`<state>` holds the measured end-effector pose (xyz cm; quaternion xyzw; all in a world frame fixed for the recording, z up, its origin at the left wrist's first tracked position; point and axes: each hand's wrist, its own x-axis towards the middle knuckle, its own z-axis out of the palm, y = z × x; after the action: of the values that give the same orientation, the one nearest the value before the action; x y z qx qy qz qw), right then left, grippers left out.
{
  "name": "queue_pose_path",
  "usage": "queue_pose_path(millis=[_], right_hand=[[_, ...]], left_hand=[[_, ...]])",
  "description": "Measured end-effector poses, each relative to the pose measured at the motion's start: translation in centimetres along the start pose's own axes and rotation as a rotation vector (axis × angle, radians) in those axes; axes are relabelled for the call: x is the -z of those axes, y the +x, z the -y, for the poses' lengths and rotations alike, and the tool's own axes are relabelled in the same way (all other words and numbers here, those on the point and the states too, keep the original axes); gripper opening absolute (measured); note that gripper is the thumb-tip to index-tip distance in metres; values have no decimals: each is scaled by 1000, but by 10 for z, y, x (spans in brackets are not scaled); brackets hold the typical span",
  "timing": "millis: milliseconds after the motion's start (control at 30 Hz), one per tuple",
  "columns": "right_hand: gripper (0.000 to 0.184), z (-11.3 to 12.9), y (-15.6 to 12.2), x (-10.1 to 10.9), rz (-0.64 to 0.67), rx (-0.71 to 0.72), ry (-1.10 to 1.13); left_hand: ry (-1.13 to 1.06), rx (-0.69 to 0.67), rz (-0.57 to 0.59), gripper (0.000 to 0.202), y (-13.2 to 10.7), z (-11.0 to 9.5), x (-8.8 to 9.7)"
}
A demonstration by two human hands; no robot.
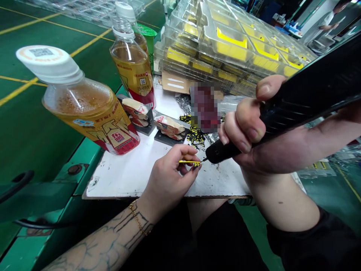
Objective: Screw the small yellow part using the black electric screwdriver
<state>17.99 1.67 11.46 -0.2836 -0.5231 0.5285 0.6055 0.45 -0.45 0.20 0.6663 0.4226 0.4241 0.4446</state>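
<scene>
Yellow strip point(189, 162) sits pinched in the fingers of the left hand point(167, 177), just above the white desk point(121, 180). The right hand point(245, 128) grips a fat black tool point(225, 150) tight. The tool's thin tip point(203, 160) is at the end of the strip, so close that it is hard to tell if they touch. The left wrist wears a gold chain point(138, 218). Black and yellow bits point(194, 135) lie just past the hands. A blurry patch point(205, 109) hides something there. The tool's back end runs out of view.
</scene>
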Motion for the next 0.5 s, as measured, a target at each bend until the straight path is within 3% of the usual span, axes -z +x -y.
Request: queue_pose_path(millis=[100,500], right_hand=[[72,-3,-1,-1,9,-2,-26],[64,-3,-7,-2,62,14,-140]], left_hand=[[13,-12,-13,26,0,0,0],[9,-5,-23,21,1,-4,-1]])
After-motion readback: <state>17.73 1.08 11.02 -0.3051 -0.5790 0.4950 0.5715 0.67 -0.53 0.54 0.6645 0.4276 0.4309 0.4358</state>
